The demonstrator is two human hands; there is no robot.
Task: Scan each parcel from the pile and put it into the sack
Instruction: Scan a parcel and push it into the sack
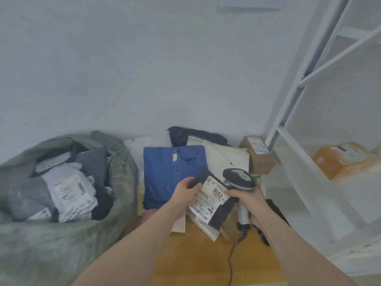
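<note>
My left hand (186, 189) grips the upper left corner of a dark parcel (218, 211) that bears a white shipping label marked 2016. My right hand (250, 203) holds a grey and black barcode scanner (239, 178) by its handle, and its fingertips touch the label's right edge. The scanner head hangs just above the parcel. The parcel is lifted over the pile (206, 159), where a blue parcel (173, 174) lies on top with white and black mailers behind it. The grey-green sack (121, 182) stands open at the left, holding several parcels.
A brown cardboard box (259, 155) stands against the wall right of the pile. White metal shelving (296, 157) fills the right side, with an orange box (344, 159) on a low shelf. The scanner's black cable (232, 256) trails over the wooden floor towards me.
</note>
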